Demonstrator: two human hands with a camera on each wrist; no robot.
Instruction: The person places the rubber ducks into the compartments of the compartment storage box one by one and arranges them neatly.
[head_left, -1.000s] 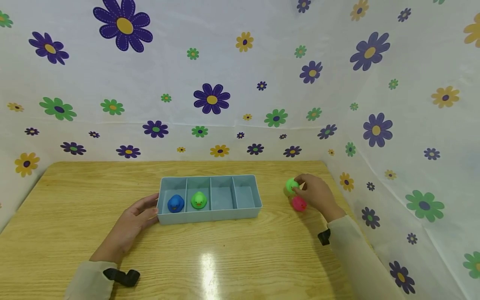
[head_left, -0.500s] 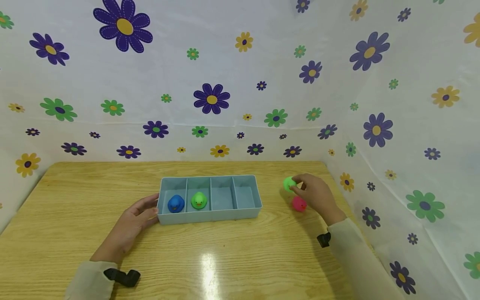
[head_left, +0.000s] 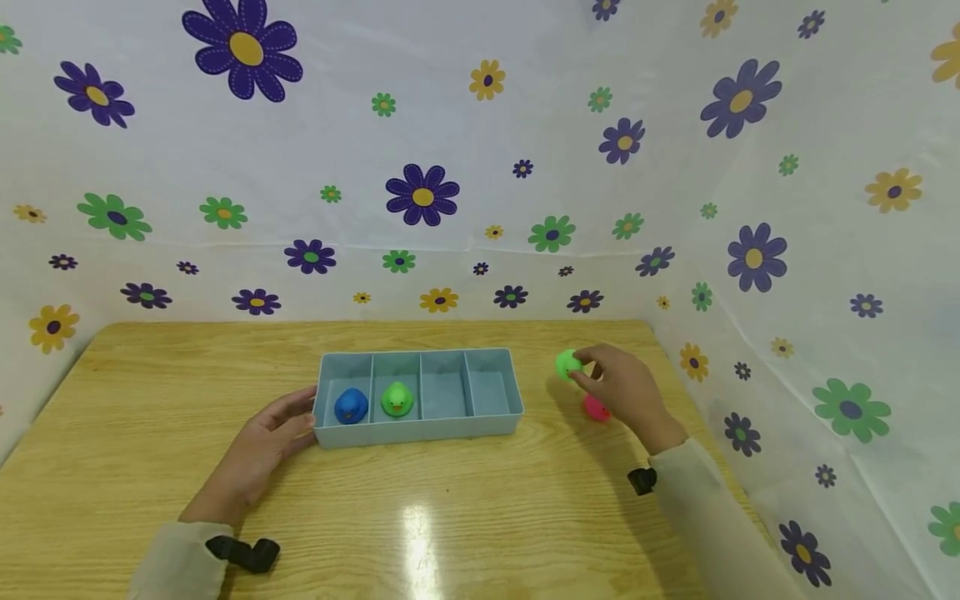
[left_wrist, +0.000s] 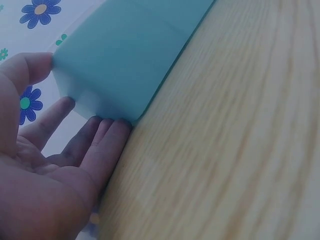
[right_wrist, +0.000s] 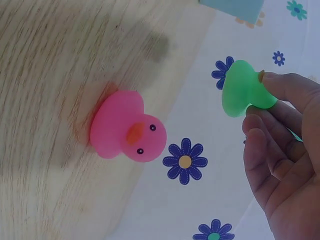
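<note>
From the middle of the blue-grey tray (head_left: pixel 417 429), a broad stretch of the wooden table (head_left: pixel 510 500) spreads toward six o'clock, while a narrow strip divides the tray from the far edge at twelve. At nine o'clock, the left hand (head_left: pixel 262 446) touches the tray's end wall with spread, mostly straight fingers. Toward three, beyond a gap of wood, the right hand (head_left: pixel 626 392) pinches a green duck (right_wrist: pixel 240 90) between thumb and fingers, raised off the surface. A pink duck (right_wrist: pixel 117 125) sits on the wood at three o'clock, just beside that hand.

Ducks number four: two green, one blue, one pink. Of the tray's four compartments, the blue duck (head_left: pixel 351 406) occupies the one nearest nine o'clock, the other green duck (head_left: pixel 397 400) the next.
</note>
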